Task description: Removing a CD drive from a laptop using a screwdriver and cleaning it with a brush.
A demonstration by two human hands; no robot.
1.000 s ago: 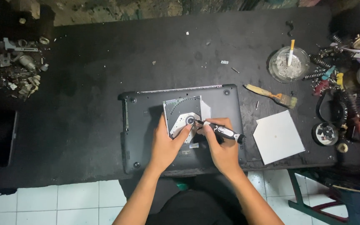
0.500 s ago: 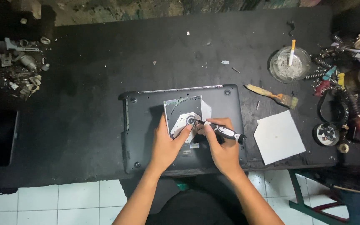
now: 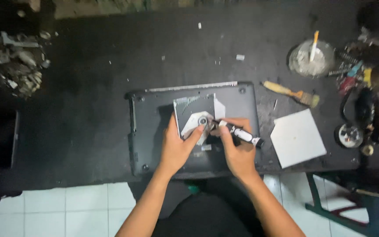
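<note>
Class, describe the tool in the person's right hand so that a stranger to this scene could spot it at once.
Start at the dark laptop base lying upside down on the black table. On it sits a silvery disc drive, steadied by the left hand. The right hand holds a screwdriver to its hub: black and white handle, unlike the wooden-handled brush.

1. A dark worktable (image 3: 88, 87) above a white tiled floor (image 3: 66, 210).
2. An upturned laptop base (image 3: 150, 131) lies at its near edge.
3. To the right lie a brush (image 3: 291, 93), a white plate (image 3: 298, 138) and an ashtray (image 3: 311, 59).
4. Metal scraps (image 3: 20, 61) sit far left.
</note>
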